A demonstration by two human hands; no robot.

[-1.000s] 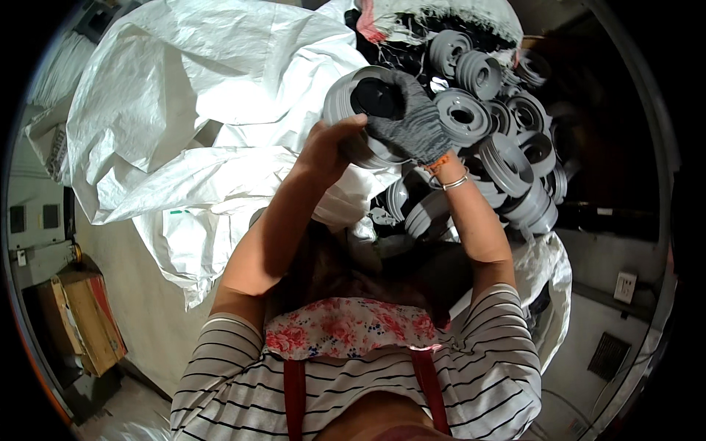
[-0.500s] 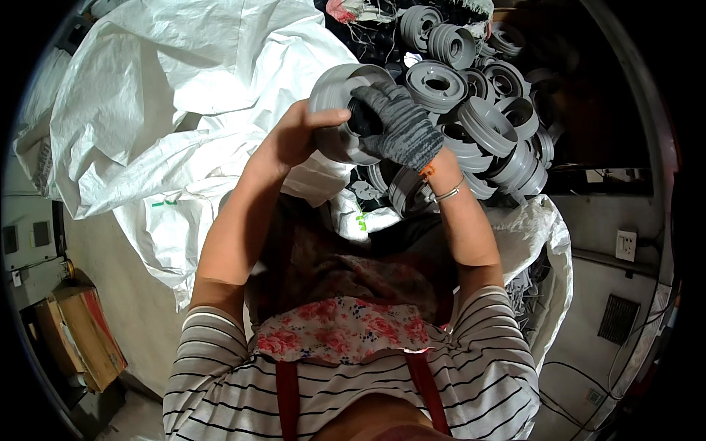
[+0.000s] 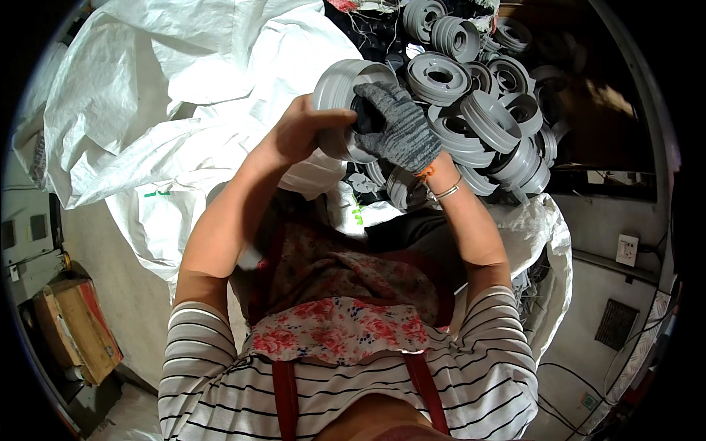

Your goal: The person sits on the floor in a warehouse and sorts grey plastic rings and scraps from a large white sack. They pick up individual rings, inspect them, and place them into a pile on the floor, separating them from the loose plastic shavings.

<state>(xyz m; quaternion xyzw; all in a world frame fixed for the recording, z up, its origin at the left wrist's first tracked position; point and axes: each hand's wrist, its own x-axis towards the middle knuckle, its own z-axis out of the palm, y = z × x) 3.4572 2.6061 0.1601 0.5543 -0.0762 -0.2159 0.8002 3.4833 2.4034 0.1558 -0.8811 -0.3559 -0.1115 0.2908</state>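
Note:
Between my two hands is a round grey plastic part (image 3: 340,79) with a ribbed outer wall, tilted so its hollow side faces right. My bare left hand (image 3: 300,131) grips its left side, the thumb laid across toward the dark centre. My right hand (image 3: 403,126), in a grey knitted glove, holds the opposite rim with the fingers reaching inside. The glove hides much of the part's interior. Just right of my gloved hand lies a heap of similar grey ringed parts (image 3: 491,123), tumbled at different angles.
A large white woven sack (image 3: 213,66) spreads crumpled across the left and centre. Another white sack (image 3: 557,242) with grey scraps stands at the right. A cardboard box (image 3: 82,331) sits at the lower left. A wall socket (image 3: 626,250) and dark cables are at the right.
The view has shifted slightly. Both hands keep hold of the grey part, and their grip looks nearly the same. My left elbow has moved a little outward.

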